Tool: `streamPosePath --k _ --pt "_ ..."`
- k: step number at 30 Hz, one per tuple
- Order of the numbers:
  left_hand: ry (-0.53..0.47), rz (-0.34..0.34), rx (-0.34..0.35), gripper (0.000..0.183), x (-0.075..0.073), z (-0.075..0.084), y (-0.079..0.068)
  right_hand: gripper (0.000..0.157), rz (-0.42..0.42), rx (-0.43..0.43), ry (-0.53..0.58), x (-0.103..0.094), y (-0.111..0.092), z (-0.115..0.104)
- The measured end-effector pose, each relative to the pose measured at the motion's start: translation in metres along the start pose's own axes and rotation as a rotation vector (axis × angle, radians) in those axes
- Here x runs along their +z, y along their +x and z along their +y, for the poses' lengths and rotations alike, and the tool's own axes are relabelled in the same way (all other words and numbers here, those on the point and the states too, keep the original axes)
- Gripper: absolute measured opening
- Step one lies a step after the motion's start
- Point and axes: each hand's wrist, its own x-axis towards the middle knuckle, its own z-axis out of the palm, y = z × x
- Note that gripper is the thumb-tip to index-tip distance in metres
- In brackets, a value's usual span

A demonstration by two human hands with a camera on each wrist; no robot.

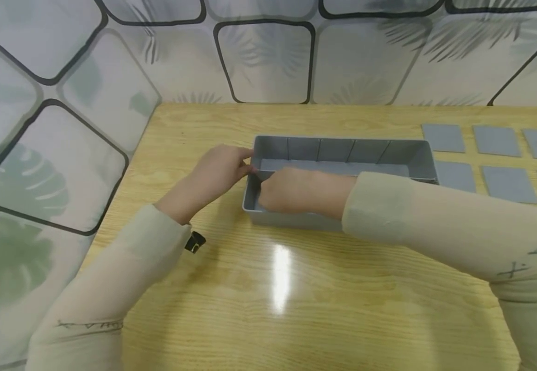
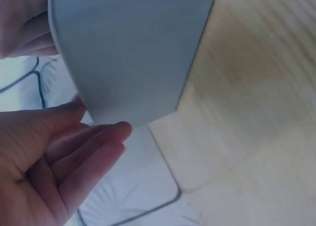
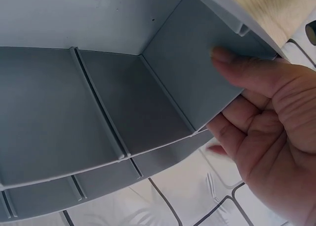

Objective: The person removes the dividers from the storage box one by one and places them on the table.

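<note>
A long grey organizer box [image 1: 296, 220] lies across the table, split lengthwise by a long partition [image 3: 123, 107] with slotted ridges. My left hand [image 1: 224, 167] is at the box's left end. In the left wrist view its thumb and fingers pinch the corner of the end wall [image 2: 128, 58]. Inside the front compartment, my right hand [image 1: 291, 189] grips a grey divider panel [image 3: 197, 63] near that end. The right wrist view has the thumb on the panel's face and the fingers behind it. From the head view, the right hand hides this panel.
Several loose square grey panels [image 1: 509, 184] lie in rows on the table's right side. The wooden table [image 1: 268, 309] stretches in front of the box. Patterned fabric [image 1: 264, 62] hangs behind and to the left. A small black object [image 1: 195, 242] sits at the left wrist.
</note>
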Motion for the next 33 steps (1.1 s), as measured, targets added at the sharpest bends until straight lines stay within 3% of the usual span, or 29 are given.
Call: streamPosePath --k 6,11,17,24,28,33 --pt "0.141 0.037 0.066 0.010 -0.002 0.010 0.000 0.014 0.014 -0.003 -0.026 0.001 0.003 0.000" --pt "0.176 0.034 0.067 0.011 -0.001 0.011 0.000 0.016 0.027 -0.014 -0.050 0.000 0.003 0.000" --pt "0.352 0.034 0.115 0.019 0.001 0.014 0.001 0.018 0.026 -0.027 -0.046 -0.001 0.003 0.003" --pt "0.512 -0.062 0.149 0.021 -0.001 0.024 0.007 0.020 -0.014 -0.005 0.007 -0.006 0.001 0.006" --pt "0.523 -0.085 0.156 0.024 -0.003 0.028 0.009 0.020 -0.019 0.007 0.017 -0.010 -0.005 0.008" --pt "0.455 -0.047 0.156 0.027 -0.005 0.025 0.005 0.015 -0.028 0.011 0.007 -0.022 -0.014 0.010"
